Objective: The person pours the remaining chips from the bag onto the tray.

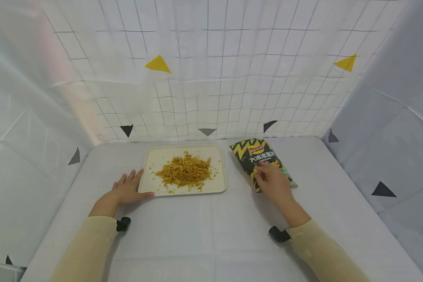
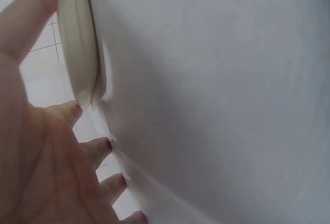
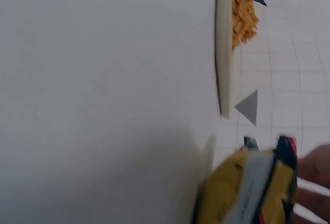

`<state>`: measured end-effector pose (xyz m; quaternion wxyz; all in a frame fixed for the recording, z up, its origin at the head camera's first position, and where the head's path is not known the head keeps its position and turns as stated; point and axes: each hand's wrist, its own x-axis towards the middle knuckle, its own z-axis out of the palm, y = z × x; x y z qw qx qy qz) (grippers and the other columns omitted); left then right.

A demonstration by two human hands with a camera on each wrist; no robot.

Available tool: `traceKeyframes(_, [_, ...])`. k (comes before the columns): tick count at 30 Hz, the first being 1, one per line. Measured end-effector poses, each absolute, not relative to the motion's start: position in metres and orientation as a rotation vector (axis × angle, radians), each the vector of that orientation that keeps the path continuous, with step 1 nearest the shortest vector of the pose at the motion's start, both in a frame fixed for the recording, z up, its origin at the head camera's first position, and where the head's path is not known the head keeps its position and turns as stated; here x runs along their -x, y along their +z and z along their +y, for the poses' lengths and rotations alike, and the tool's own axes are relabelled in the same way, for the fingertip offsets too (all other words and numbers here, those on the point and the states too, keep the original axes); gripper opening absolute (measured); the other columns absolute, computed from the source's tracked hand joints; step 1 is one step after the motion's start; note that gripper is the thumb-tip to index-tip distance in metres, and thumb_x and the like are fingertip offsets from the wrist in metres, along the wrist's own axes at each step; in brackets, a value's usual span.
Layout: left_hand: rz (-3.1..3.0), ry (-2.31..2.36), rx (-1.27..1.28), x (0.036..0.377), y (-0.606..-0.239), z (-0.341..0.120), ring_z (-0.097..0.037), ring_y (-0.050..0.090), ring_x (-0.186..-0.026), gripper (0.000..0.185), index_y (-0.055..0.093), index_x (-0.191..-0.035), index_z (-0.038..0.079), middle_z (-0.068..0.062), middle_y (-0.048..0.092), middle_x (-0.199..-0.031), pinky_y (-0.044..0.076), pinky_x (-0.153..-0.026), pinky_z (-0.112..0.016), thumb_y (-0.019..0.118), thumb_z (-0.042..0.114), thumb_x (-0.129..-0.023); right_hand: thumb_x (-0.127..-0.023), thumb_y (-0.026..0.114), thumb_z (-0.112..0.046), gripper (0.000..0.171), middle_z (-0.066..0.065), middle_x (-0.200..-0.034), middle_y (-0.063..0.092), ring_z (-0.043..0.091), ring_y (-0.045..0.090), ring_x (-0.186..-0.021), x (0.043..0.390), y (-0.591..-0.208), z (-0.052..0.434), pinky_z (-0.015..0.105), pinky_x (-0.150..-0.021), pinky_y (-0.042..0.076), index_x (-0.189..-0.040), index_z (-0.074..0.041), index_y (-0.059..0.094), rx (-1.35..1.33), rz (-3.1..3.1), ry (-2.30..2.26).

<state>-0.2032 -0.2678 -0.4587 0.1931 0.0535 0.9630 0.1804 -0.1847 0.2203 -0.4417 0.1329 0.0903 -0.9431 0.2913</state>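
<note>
A cream rectangular tray point(image 1: 183, 147) lies on the white-covered table, with a heap of crushed golden chips point(image 1: 185, 170) in its middle. My left hand point(image 1: 127, 191) rests at its front left corner, fingers spread and fairly straight. In the left wrist view the thumb and one fingertip touch the tray's rim point(image 2: 77, 38); the other fingertips are apart from it. Right of the tray lies a black and yellow chip bag point(image 1: 246, 156). My right hand point(image 1: 275, 186) is over the bag's lower part and pinches its near left edge, where yellow shows. The bag's yellow side point(image 3: 221, 193) faces the right wrist camera.
Loose crumbs are scattered on the tray around the heap. Behind the table hangs a white grid-lined sheet point(image 1: 232, 94) with yellow, black and grey triangles. Pale sheets point(image 1: 391, 129) enclose both sides. A black device point(image 1: 279, 234) is at the right wrist.
</note>
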Motion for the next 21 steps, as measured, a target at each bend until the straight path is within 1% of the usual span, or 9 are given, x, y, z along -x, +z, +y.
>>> traceKeyframes(2, [2.701,0.512,-0.144,0.203,-0.459,-0.268,-0.062,-0.003,-0.143,0.117,0.007,-0.16,0.002,-0.036,0.001,-0.16,0.002,-0.108,-0.078,0.062,0.072,-0.084,-0.094,0.07,-0.009,0.026,0.019,-0.139,0.059,0.036,0.064,-0.115,0.189,-0.438,0.227,0.047,-0.081,0.056,-0.118,0.001,0.072,-0.288,-2.798,0.843])
traceKeyframes(4, [2.7,0.513,-0.139,0.203,-0.459,-0.268,-0.061,-0.003,-0.143,0.117,0.007,-0.16,0.002,-0.035,0.001,-0.16,0.002,-0.108,-0.078,0.062,0.072,-0.084,-0.095,0.07,-0.013,0.029,0.017,-0.141,0.058,0.035,0.064,-0.112,0.193,-0.435,0.236,0.049,-0.086,0.055,-0.121,-0.001,0.07,-0.32,-2.851,0.832])
traceKeyframes(6, [2.702,0.503,-0.138,0.203,-0.46,-0.268,-0.061,-0.003,-0.143,0.117,0.007,-0.16,0.003,-0.035,0.001,-0.16,0.002,-0.108,-0.077,0.061,0.073,-0.084,-0.096,0.07,-0.017,0.031,0.017,-0.143,0.056,0.037,0.061,-0.118,0.197,-0.433,0.246,0.054,-0.095,0.051,-0.124,-0.003,0.07,-0.351,-2.894,0.802])
traceKeyframes(8, [2.703,0.494,-0.139,0.204,-0.46,-0.268,-0.061,-0.003,-0.143,0.117,0.007,-0.16,0.003,-0.035,0.001,-0.16,0.002,-0.109,-0.077,0.061,0.074,-0.084,-0.096,0.07,-0.021,0.036,0.017,-0.146,0.053,0.04,0.053,-0.128,0.2,-0.432,0.254,0.059,-0.102,0.044,-0.127,-0.004,0.068,-0.377,-2.923,0.757])
traceKeyframes(11, [2.703,0.486,-0.141,0.204,-0.461,-0.268,-0.061,-0.003,-0.143,0.118,0.007,-0.16,0.003,-0.035,0.001,-0.16,0.002,-0.109,-0.077,0.06,0.074,-0.084,-0.097,0.07,-0.024,0.043,0.02,-0.151,0.046,0.044,0.036,-0.141,0.202,-0.433,0.266,0.064,-0.11,0.031,-0.133,-0.004,0.063,-0.421,-2.967,0.722])
traceKeyframes(16, [2.696,0.489,-0.131,0.205,-0.461,-0.267,-0.061,-0.003,-0.143,0.118,0.007,-0.16,0.003,-0.035,0.001,-0.16,0.002,-0.109,-0.077,0.061,0.074,-0.083,-0.097,0.069,-0.034,0.059,0.024,-0.157,0.034,0.049,0.021,-0.146,0.204,-0.432,0.274,0.068,-0.112,0.023,-0.145,-0.004,0.052,-0.475,-3.038,0.705])
traceKeyframes(21, [2.693,0.484,-0.123,0.205,-0.458,-0.266,-0.061,-0.003,-0.143,0.116,0.007,-0.16,0.002,-0.035,0.0,-0.16,0.002,-0.109,-0.076,0.061,0.072,-0.084,-0.097,0.064,-0.047,0.071,0.026,-0.162,0.022,0.053,0.01,-0.147,0.206,-0.432,0.274,0.072,-0.11,0.019,-0.152,-0.008,0.043,-0.486,-3.144,0.671])
